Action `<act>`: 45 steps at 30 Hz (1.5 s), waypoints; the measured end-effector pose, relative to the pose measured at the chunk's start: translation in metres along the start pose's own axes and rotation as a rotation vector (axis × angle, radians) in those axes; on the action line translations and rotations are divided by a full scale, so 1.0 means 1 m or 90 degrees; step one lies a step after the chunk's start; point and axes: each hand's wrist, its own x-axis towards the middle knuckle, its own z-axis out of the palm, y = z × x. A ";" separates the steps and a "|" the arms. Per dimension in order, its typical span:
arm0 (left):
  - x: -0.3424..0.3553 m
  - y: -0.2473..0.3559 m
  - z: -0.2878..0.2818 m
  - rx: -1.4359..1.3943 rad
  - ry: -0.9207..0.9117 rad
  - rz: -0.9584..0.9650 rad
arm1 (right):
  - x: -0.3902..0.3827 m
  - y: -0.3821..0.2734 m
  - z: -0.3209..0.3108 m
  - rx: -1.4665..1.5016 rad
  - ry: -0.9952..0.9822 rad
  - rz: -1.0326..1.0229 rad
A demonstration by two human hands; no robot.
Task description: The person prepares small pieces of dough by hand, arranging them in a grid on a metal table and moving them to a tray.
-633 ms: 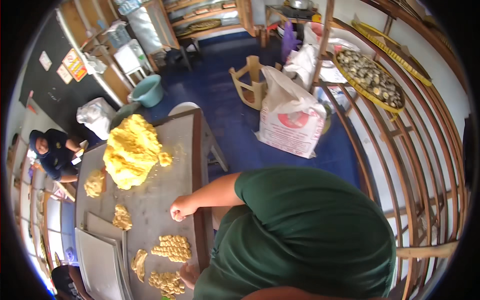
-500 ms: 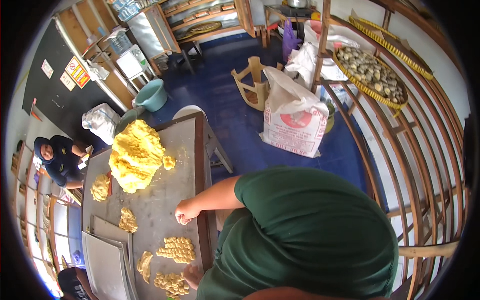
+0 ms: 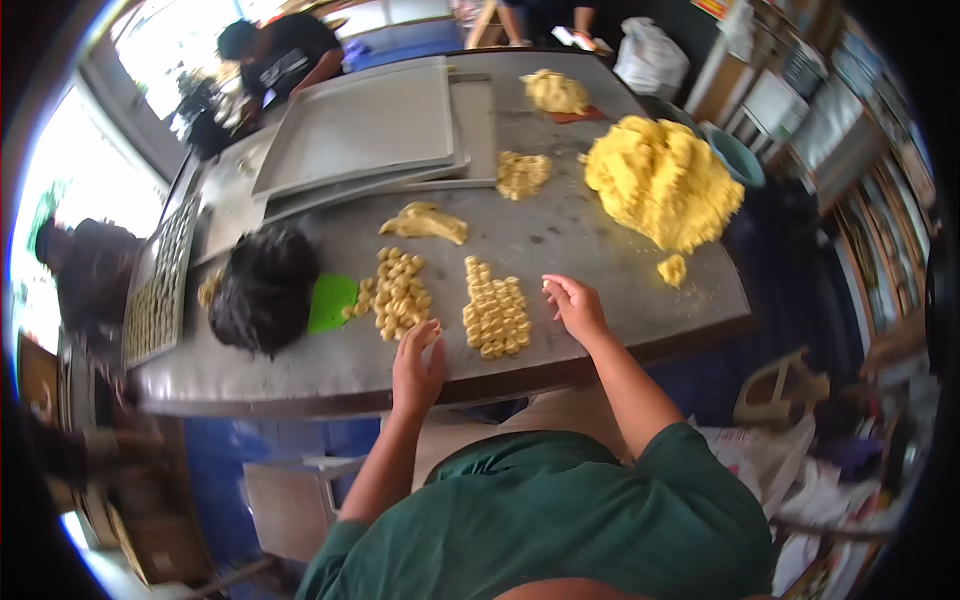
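My left hand (image 3: 416, 372) is at the near edge of a loose heap of small dough pieces (image 3: 400, 290). Its fingers close around what looks like one small pale piece. On the right, my right hand (image 3: 578, 312) hovers beside a patch of dough pieces laid close together in rows (image 3: 495, 315). A small pale bit shows between its thumb and fingertips. Beyond the heap lies a long strip of dough (image 3: 425, 223). A green scraper (image 3: 332, 303) lies flat, left of the heap.
A big yellow dough mound (image 3: 660, 185), a small lump (image 3: 672, 270) and flatter dough portions (image 3: 523, 175) (image 3: 556, 92) sit toward the right and back. Stacked metal trays (image 3: 365, 125) stand at the back left. Someone's dark-haired head (image 3: 265, 290) leans over the table; other people work around it.
My view has swung left, from the room's right side to the table in front. My right hand, earlier closed over bare tabletop, is now beside the rowed pieces. My left hand stays by the heap.
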 end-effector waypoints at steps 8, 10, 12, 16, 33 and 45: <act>0.006 0.005 0.001 -0.088 -0.125 -0.102 | 0.033 0.018 0.000 -0.133 0.134 -0.217; 0.011 0.004 -0.003 -0.099 -0.134 -0.139 | 0.033 0.016 -0.002 -0.101 0.152 -0.145; 0.027 -0.005 -0.011 0.155 0.032 0.103 | 0.038 0.013 0.003 -0.039 0.141 -0.113; 0.062 0.009 -0.004 0.329 0.029 0.153 | 0.044 0.026 0.001 -0.118 0.175 -0.286; 0.152 -0.003 0.089 0.466 -0.392 0.024 | 0.044 0.027 -0.005 -0.109 0.186 -0.216; 0.097 0.017 0.066 -0.145 -0.153 -0.086 | 0.042 0.018 -0.010 -0.109 0.202 -0.231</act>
